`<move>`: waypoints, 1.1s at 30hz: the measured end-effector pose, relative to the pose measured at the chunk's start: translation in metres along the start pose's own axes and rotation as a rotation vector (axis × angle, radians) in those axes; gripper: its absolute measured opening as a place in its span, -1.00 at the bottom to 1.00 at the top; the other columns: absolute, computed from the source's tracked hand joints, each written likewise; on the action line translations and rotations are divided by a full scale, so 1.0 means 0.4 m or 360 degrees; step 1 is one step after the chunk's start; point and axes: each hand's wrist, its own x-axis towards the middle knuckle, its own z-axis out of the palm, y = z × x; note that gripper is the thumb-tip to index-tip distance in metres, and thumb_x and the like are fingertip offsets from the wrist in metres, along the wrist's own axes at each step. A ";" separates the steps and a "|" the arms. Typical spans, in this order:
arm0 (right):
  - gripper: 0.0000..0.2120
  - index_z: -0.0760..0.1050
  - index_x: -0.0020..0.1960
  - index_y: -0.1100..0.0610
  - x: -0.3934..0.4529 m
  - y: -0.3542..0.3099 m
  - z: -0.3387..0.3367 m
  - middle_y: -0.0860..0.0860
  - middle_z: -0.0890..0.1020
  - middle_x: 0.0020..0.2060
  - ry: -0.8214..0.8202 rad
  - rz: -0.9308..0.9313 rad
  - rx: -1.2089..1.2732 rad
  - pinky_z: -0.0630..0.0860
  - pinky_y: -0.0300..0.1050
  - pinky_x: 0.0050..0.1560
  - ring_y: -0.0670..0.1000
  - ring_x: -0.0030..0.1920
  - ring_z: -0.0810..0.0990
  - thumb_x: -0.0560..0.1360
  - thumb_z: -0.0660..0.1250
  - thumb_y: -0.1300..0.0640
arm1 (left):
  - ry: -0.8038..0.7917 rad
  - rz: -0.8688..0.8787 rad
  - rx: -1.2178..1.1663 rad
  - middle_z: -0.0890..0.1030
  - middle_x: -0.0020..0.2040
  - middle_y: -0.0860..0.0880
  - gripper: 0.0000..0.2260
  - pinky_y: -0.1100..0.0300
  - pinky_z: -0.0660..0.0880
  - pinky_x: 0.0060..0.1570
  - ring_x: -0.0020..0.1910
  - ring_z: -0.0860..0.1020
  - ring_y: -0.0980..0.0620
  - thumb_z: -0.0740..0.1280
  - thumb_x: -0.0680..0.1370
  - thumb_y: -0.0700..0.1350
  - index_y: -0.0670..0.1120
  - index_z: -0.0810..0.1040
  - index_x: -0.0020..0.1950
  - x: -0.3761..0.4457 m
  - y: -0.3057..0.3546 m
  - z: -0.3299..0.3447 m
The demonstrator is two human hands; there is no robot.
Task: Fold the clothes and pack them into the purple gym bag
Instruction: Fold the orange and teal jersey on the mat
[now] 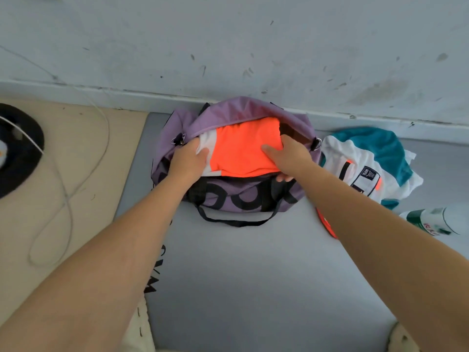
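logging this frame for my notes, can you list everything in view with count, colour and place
gym bag: one, purple, open, on the mat by the wall
folded garment: one, orange and white, in the bag's opening
loose garment: one, white and teal, right of the bag
bottle: one, clear with green label, lying at far right
mat: one, grey, on the floor
cable: one, white, at left
left hand: grips the garment's left end
right hand: grips its right end

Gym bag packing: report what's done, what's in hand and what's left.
Done: the purple gym bag lies open on the grey mat. In hand: the left hand and right hand grip a folded orange and white garment at its two ends, lowering it into the opening. Left: a white and teal shirt lies crumpled beside the bag, not yet folded.
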 end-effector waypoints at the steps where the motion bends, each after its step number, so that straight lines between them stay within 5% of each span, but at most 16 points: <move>1: -0.44 0.31 0.25 0.15 -0.003 0.005 -0.003 0.14 0.61 -0.06 0.0030 -0.0021 -0.0266 0.54 -0.12 -0.39 0.12 -0.36 0.69 0.52 0.18 -0.29 | -0.0014 0.0015 0.0107 0.57 0.14 -0.23 -0.68 0.08 0.35 -0.05 0.13 0.51 -0.24 0.18 0.63 0.01 -0.20 0.43 0.25 -0.013 0.002 -0.006; 4: -0.23 0.36 0.28 0.27 -0.020 0.035 -0.017 0.29 0.51 0.17 0.0160 -0.0071 -0.0694 0.42 0.08 0.10 0.28 0.18 0.52 0.48 0.14 -0.42 | 0.0425 0.0394 0.0507 0.59 0.03 -0.23 -0.66 -0.05 0.42 -0.05 0.00 0.54 -0.25 0.21 0.60 0.07 -0.19 0.42 0.17 -0.080 0.024 -0.020; 6: -0.35 0.47 0.05 0.24 -0.037 0.052 -0.033 0.27 0.50 0.04 0.0122 -0.0163 -0.0661 0.35 -0.02 0.00 0.25 0.11 0.50 0.50 0.17 -0.38 | 0.0498 0.0815 0.0606 0.56 0.15 -0.17 -0.63 -0.07 0.39 0.09 0.12 0.49 -0.20 0.20 0.57 0.11 -0.15 0.46 0.20 -0.123 0.061 0.000; 9: -0.50 0.37 -0.31 0.14 -0.074 0.074 -0.060 0.11 0.44 -0.19 0.0105 -0.0282 -0.0400 0.28 -0.12 -0.14 0.11 -0.17 0.44 0.49 0.28 -0.28 | -0.0162 0.0819 0.0732 0.45 0.39 -0.05 -0.47 -0.08 0.20 0.36 0.37 0.37 -0.08 0.04 0.59 0.29 -0.01 0.42 0.38 -0.136 0.093 0.059; 12: -0.67 0.46 -0.21 0.16 -0.135 0.097 -0.079 0.04 0.52 -0.16 0.0170 -0.0528 -0.0365 0.32 -0.15 -0.12 0.03 -0.14 0.47 0.49 0.37 -0.10 | -0.0520 0.0532 0.0704 0.26 0.54 0.00 -0.40 -0.13 0.05 0.44 0.52 0.19 0.00 -0.06 0.58 0.35 0.08 0.27 0.51 -0.111 0.084 0.089; 17: -0.84 0.59 -0.01 0.14 -0.195 0.088 -0.054 0.00 0.59 -0.07 -0.0110 -0.0758 -0.0583 0.48 -0.04 0.02 0.01 -0.07 0.52 0.51 0.36 0.06 | -0.0634 0.0417 0.0642 0.18 0.58 0.00 -0.39 -0.16 -0.04 0.50 0.56 0.11 0.01 -0.10 0.57 0.37 0.11 0.25 0.53 -0.106 0.094 0.089; 19: -0.86 0.61 0.03 0.14 -0.197 0.078 -0.043 0.01 0.58 -0.05 -0.0152 -0.0845 -0.0564 0.46 -0.05 0.05 0.00 -0.06 0.50 0.51 0.36 0.13 | -0.0509 0.0609 0.0506 0.39 0.47 0.00 -0.44 -0.11 0.13 0.45 0.47 0.29 -0.03 -0.05 0.58 0.34 0.10 0.44 0.41 -0.118 0.119 0.072; 21: -0.90 0.63 -0.01 0.16 -0.197 0.074 -0.046 -0.01 0.57 -0.13 -0.0104 -0.0911 -0.0350 0.42 -0.14 -0.03 -0.05 -0.16 0.48 0.48 0.40 0.22 | -0.0469 0.0800 0.0121 0.62 0.12 0.02 -0.47 0.00 0.37 0.22 0.18 0.51 0.04 0.03 0.56 0.31 0.00 0.64 0.08 -0.145 0.154 0.056; 24: -0.91 0.61 -0.06 0.14 -0.189 0.081 -0.062 -0.13 0.49 -0.23 -0.0006 -0.0864 -0.0111 0.34 -0.29 -0.15 -0.20 -0.26 0.45 0.46 0.40 0.28 | -0.0581 0.0719 -0.0128 0.36 -0.42 0.03 -0.43 -0.02 0.33 -0.26 -0.36 0.35 0.06 0.11 0.49 0.39 -0.11 0.35 -0.37 -0.192 0.174 0.034; 30: -0.94 0.57 -0.06 0.17 -0.160 0.084 -0.069 0.02 0.51 -0.21 0.0187 -0.0857 -0.0066 0.34 -0.26 -0.18 -0.06 -0.27 0.42 0.49 0.41 0.20 | 0.0202 0.0642 0.0594 0.37 -0.50 0.04 -0.46 0.06 0.24 -0.07 -0.41 0.31 0.00 0.12 0.54 0.38 0.00 0.32 -0.45 -0.194 0.079 -0.096; 33: -0.92 0.57 -0.05 0.19 -0.152 0.066 -0.048 0.01 0.51 -0.20 0.0333 -0.0851 -0.0025 0.27 -0.39 -0.23 -0.08 -0.28 0.39 0.49 0.41 0.19 | 0.0575 0.0357 0.0863 0.57 -0.34 -0.04 -0.42 0.01 0.23 0.00 -0.28 0.46 -0.07 0.00 0.57 0.35 -0.07 0.52 -0.26 -0.201 0.085 -0.131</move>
